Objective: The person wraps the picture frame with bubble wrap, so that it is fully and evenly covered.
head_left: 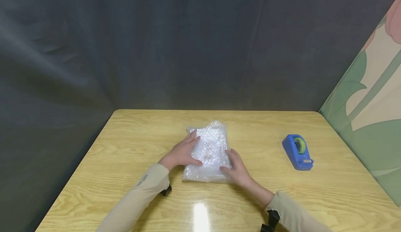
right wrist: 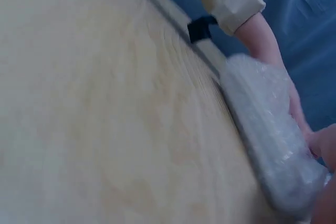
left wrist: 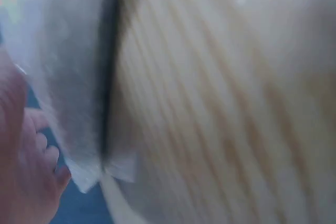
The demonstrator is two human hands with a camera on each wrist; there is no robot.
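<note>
A flat package in clear bubble wrap (head_left: 211, 143) lies near the middle of the table. Its contents cannot be made out. My left hand (head_left: 184, 152) rests on its left side, fingers spread and thumb pointing across the wrap. At the lower right edge, my right hand (head_left: 238, 171) touches the package with thumb and forefinger apart. The left wrist view shows the package's side (left wrist: 73, 72) close up, with a hand (left wrist: 34, 177) beyond it. In the right wrist view the wrapped package (right wrist: 270, 129) lies along the right, with the other arm behind it.
A blue tape dispenser (head_left: 296, 153) with a greenish roll stands on the right of the wooden table (head_left: 131, 131). Dark sheeting (head_left: 188, 44) hangs behind and to the left. A patterned curtain (head_left: 372, 120) borders the right side. Black straps circle both wrists.
</note>
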